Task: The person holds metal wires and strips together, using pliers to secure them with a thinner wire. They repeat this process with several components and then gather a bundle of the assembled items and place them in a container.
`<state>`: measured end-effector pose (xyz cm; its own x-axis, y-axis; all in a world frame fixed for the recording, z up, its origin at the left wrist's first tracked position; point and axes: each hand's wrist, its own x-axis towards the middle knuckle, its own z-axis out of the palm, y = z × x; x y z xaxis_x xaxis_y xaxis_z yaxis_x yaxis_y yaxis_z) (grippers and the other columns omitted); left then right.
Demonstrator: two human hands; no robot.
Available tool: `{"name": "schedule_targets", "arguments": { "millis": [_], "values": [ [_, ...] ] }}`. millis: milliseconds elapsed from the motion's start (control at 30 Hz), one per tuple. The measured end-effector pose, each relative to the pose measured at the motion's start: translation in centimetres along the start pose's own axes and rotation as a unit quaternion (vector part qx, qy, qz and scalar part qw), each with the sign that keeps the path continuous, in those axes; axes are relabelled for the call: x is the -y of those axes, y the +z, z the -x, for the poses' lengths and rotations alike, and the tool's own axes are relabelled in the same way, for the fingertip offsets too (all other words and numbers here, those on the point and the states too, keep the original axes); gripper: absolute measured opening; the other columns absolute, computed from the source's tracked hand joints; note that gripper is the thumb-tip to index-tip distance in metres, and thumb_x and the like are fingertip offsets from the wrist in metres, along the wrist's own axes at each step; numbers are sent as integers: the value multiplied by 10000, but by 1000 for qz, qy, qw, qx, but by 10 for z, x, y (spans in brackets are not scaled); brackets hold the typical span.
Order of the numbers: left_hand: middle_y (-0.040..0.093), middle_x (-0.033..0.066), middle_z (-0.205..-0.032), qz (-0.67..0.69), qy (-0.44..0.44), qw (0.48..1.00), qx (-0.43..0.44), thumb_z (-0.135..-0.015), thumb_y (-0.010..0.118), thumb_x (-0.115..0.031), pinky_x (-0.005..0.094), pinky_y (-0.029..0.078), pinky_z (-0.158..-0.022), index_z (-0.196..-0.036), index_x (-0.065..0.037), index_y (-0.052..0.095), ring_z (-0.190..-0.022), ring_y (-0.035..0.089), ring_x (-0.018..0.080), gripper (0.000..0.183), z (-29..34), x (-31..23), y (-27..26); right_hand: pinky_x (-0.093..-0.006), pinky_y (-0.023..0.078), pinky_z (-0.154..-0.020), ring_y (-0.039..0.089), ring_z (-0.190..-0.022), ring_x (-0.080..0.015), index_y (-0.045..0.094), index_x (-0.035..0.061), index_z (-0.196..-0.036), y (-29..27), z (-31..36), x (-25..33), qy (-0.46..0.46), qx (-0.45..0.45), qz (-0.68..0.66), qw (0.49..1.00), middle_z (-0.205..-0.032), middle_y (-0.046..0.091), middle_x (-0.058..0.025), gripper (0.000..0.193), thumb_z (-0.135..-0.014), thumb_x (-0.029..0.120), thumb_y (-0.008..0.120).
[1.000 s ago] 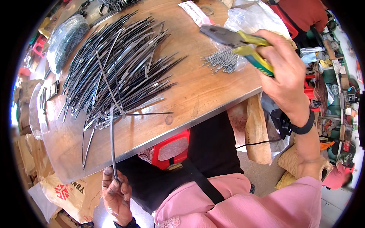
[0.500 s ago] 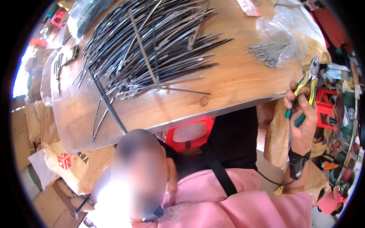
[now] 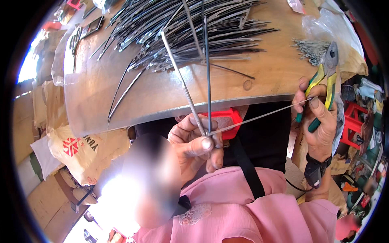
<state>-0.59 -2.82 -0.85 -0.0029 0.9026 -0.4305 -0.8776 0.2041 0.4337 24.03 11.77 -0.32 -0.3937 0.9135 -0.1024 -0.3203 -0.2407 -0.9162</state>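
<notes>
My left hand [image 3: 194, 148] is closed in front of the table edge, pinching the lower ends of two long metal strips, one silvery [image 3: 178, 73] and one dark [image 3: 208, 73], which spread upward in a V. From that pinch a thin wire-like strip [image 3: 259, 116] runs across to my right hand [image 3: 322, 125], whose thumb and finger close on its far end. The same hand also holds pliers [image 3: 331, 56] with yellow and green handles, jaws upward. Beyond, a big heap of dark metal strips [image 3: 194, 36] lies on the wooden table [image 3: 227, 81]. Short thin wire pieces [image 3: 306, 50] lie beside the pliers.
Clear plastic bags [image 3: 324, 24] lie at the far right of the table. Scissors [image 3: 74, 42] and a dark flat device [image 3: 92, 27] sit at its left. A red stool [image 3: 352, 123] stands to the right, and a printed tan sack [image 3: 73, 154] lies at lower left.
My left hand has come into clear view, holding the two strips. The thin strip now stretches between both hands. The pliers stay in my right hand; the view has shifted left.
</notes>
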Motion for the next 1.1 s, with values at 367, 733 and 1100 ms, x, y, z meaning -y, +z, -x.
{"name": "schedule_targets", "arguments": {
  "millis": [367,733,1100],
  "values": [
    [650,84,-735,-335,16,936,-106,-850,682,70,235,500,-546,-866,23,600,-588,622,131,95,7,8,-1,-281,472,-765,575,-828,-124,680,-9,-950,10,1,15,-133,130,391,902,-1086,639,-135,135,-842,67,708],
    [611,20,-705,-380,-107,918,-34,-845,687,44,223,478,-562,-802,23,563,-619,596,73,133,4,8,-6,-422,435,-829,526,-956,-381,607,-8,-870,41,-17,-3,-242,298,575,722,-1078,590,-127,336,-577,52,759],
    [655,113,-993,-370,-78,925,45,-872,570,122,309,539,-839,-1186,50,626,-927,657,187,327,-7,-25,-7,-459,393,-869,501,-896,-342,631,-22,-836,46,-5,4,-249,293,569,727,-1044,568,-139,244,-601,25,675]
  ]
}}
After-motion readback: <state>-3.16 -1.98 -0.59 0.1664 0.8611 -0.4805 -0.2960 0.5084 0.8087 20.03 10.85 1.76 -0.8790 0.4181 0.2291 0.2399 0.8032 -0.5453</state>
